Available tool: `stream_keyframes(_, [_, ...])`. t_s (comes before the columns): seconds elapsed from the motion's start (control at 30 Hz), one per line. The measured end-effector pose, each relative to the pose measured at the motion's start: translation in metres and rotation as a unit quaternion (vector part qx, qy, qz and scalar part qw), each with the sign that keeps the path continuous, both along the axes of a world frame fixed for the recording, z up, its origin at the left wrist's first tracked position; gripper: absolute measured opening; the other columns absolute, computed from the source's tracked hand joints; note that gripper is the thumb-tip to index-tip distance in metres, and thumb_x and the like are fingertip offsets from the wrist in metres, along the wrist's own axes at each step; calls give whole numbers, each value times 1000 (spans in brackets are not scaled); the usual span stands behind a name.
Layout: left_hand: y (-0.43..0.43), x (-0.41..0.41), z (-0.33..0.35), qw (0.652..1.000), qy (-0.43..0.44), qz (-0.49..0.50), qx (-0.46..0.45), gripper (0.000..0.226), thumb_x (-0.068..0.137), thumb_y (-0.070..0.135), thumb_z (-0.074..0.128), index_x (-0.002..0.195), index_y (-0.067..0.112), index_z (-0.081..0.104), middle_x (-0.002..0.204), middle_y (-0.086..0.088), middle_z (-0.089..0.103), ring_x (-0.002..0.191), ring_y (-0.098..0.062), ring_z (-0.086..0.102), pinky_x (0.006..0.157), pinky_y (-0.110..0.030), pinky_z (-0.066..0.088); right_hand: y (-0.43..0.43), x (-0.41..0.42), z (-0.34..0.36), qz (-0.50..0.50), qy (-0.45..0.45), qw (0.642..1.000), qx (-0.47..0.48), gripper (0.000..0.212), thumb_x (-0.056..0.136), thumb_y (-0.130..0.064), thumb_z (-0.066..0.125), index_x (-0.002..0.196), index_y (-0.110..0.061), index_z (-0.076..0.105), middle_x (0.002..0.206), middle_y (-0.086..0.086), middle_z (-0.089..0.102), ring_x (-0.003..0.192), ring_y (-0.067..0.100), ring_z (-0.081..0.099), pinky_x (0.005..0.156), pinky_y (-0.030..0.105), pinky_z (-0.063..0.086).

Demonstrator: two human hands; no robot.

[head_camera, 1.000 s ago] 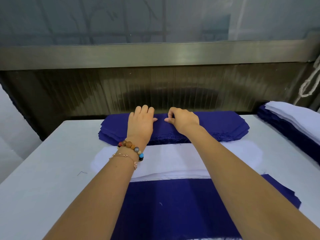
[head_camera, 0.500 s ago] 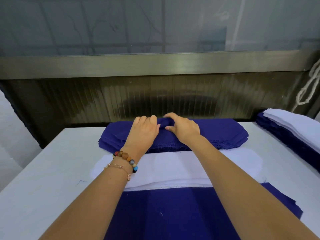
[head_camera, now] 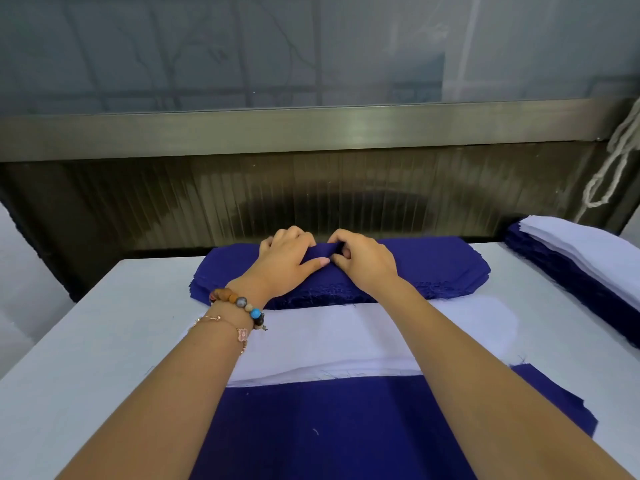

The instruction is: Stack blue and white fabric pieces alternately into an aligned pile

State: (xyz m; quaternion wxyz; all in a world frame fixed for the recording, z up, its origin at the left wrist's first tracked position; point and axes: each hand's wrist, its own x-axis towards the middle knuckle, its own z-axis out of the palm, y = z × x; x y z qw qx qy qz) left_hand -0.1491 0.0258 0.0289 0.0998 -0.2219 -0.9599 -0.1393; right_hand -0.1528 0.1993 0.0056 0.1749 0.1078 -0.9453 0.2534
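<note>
A stack of blue fabric pieces (head_camera: 436,265) lies at the far edge of the table. My left hand (head_camera: 287,261) and my right hand (head_camera: 363,261) meet at its middle, and both pinch the top blue piece (head_camera: 323,252), which bunches into a raised fold between them. Nearer to me lies a stack of white fabric pieces (head_camera: 329,337). In front of it, closest to me, lies a blue piece (head_camera: 329,427), partly hidden by my forearms.
The white table (head_camera: 86,341) carries a further pile at the right edge, white fabric (head_camera: 588,251) over blue fabric (head_camera: 568,282). A dark ribbed wall panel (head_camera: 311,192) stands just behind the table. A white cord (head_camera: 613,164) hangs at the upper right.
Both hands went from resting flat on the far blue stack to gripping its top piece, which has lifted into a fold between them. The camera has tilted slightly.
</note>
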Motion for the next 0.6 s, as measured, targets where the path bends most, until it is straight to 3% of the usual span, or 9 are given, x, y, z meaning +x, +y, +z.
stream_keyframes(0.13, [6, 4, 8, 994, 104, -4, 27, 14, 95, 41, 52, 92, 30, 44, 95, 12, 48, 101, -12, 48, 113, -45, 19, 0, 1, 4, -1, -18, 1000, -21, 21, 91, -39, 61, 107, -28, 55, 72, -13, 54, 73, 9, 54, 55, 23, 36])
stream_keyframes(0.23, [-4, 3, 14, 987, 151, 33, -38, 23, 91, 55, 52, 88, 33, 46, 85, 15, 53, 94, -13, 52, 108, -45, 20, 6, -1, 13, -2, -67, 997, -33, 23, 90, -35, 64, 108, -22, 57, 86, -6, 60, 83, 15, 60, 66, 25, 45])
stream_keyframes(0.33, [-29, -3, 16, 984, 123, 60, -113, 39, 84, 71, 48, 94, 34, 56, 87, 16, 50, 99, -14, 51, 106, -47, 19, 18, -6, 30, -16, -155, 988, -11, 30, 91, -30, 62, 118, -20, 54, 104, 2, 58, 82, 19, 63, 58, 24, 49])
stream_keyframes(0.43, [-56, -9, 18, 983, 99, 104, -117, 40, 82, 71, 51, 97, 35, 60, 90, 12, 54, 103, -17, 52, 104, -49, 20, 40, -6, 43, -52, -216, 975, 26, 39, 92, -28, 60, 128, -19, 48, 117, 6, 52, 77, 19, 61, 52, 23, 52])
stream_keyframes(0.6, [-93, -11, 21, 974, 20, 215, -71, 45, 77, 77, 51, 78, 32, 56, 78, 10, 57, 92, -19, 52, 94, -48, 27, 86, 2, 47, -125, -251, 959, 45, 40, 89, -38, 59, 123, -22, 49, 114, 4, 53, 89, 20, 57, 65, 29, 57])
